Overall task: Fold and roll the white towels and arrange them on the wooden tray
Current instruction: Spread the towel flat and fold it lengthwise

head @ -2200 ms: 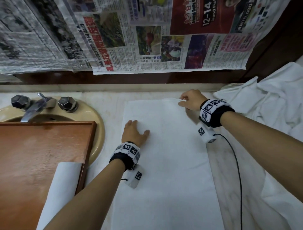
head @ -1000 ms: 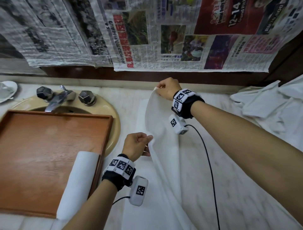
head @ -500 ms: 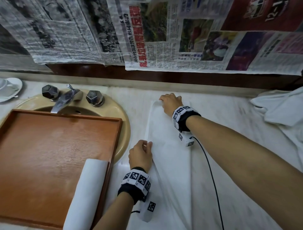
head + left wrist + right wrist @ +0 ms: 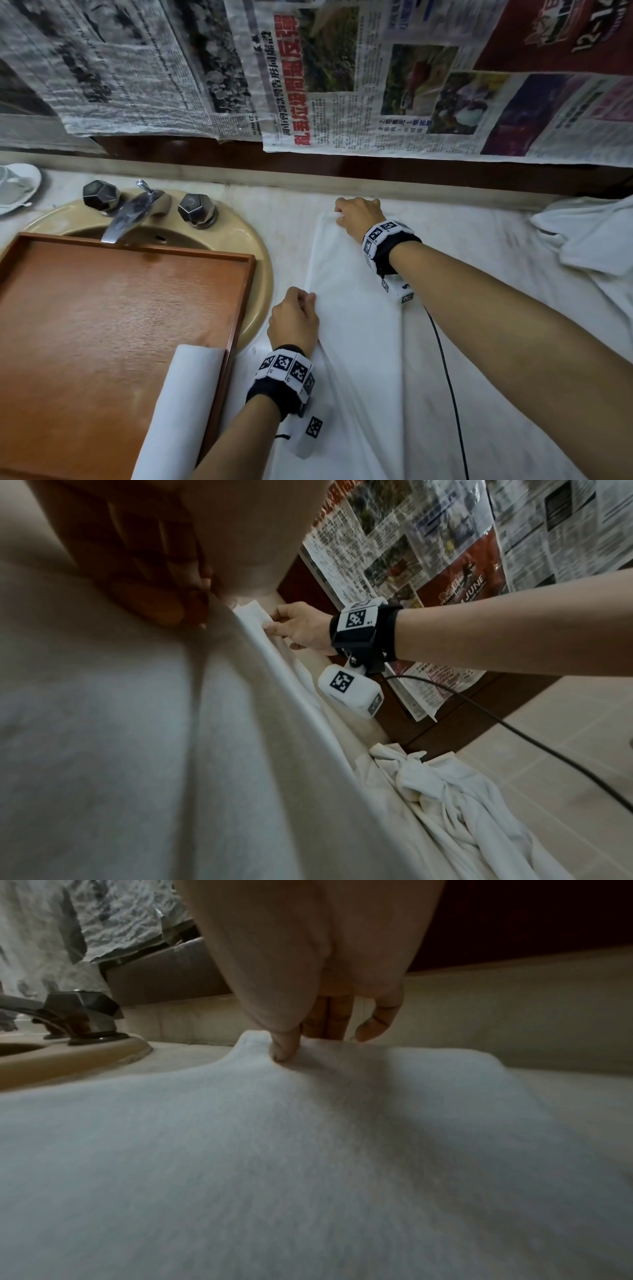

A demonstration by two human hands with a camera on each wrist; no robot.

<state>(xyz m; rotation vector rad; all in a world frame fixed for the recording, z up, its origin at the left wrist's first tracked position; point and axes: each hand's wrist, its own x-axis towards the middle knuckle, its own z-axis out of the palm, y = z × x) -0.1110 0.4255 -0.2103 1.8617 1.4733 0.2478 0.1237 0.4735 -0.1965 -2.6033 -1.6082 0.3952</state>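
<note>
At 9 o'clock in the head view a white dish (image 4: pixel 15 186) is seen at the counter edge. A beige sink (image 4: pixel 260 274) with a metal faucet (image 4: pixel 132 210) lies at 10 o'clock, and the wooden tray (image 4: pixel 102 329) is set over the basin. One rolled towel (image 4: pixel 178 411) is laid along the tray's right rim, at 7 o'clock.

Just right of the tray, a white towel (image 4: pixel 356 329) is spread on the marble counter (image 4: pixel 479 274) as a long folded strip running from 12 to 6 o'clock. Its left edge is pinched at mid-length by the left hand (image 4: pixel 294 320), fingers curled. The far left corner is pinched by the right hand (image 4: pixel 358 214); in the right wrist view the thumb (image 4: pixel 284 1045) is seen pressed into the cloth with fingers curled behind. A black cable (image 4: pixel 448 377) is trailed from the right wristband across the counter.

At 3 o'clock a heap of unfolded towels (image 4: pixel 589 236) is noted. Newspaper sheets (image 4: pixel 342 75) are hung on the wall at 12 o'clock.
</note>
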